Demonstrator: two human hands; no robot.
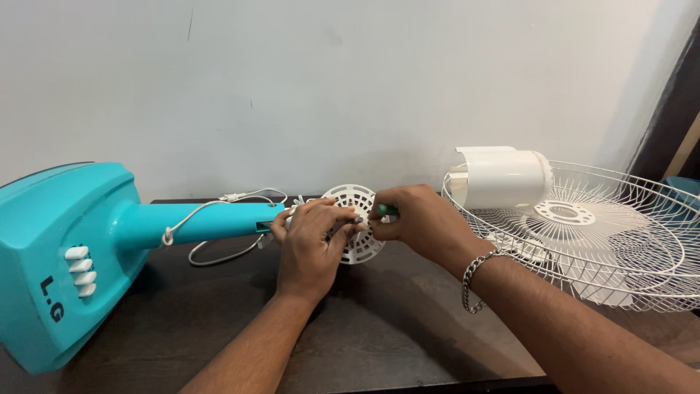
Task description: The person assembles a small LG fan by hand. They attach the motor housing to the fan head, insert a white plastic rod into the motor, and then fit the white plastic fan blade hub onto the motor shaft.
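Two hands meet at the white slotted motor plate (355, 222) at the end of the teal fan stand (197, 221) on the dark table (379, 328) (wire guard (620, 233) lies aside), the left hand (310, 244) gripping the plate, the right hand (415, 219) closed on a green-handled screwdriver (386, 211), seemingly working a screw, which wants steady alignment.

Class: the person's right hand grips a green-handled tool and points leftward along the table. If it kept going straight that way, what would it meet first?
The right hand would first meet the round white slotted plastic cover, which the left hand is gripping; the turquoise fan stem seems to lie beyond, though depth is unclear.
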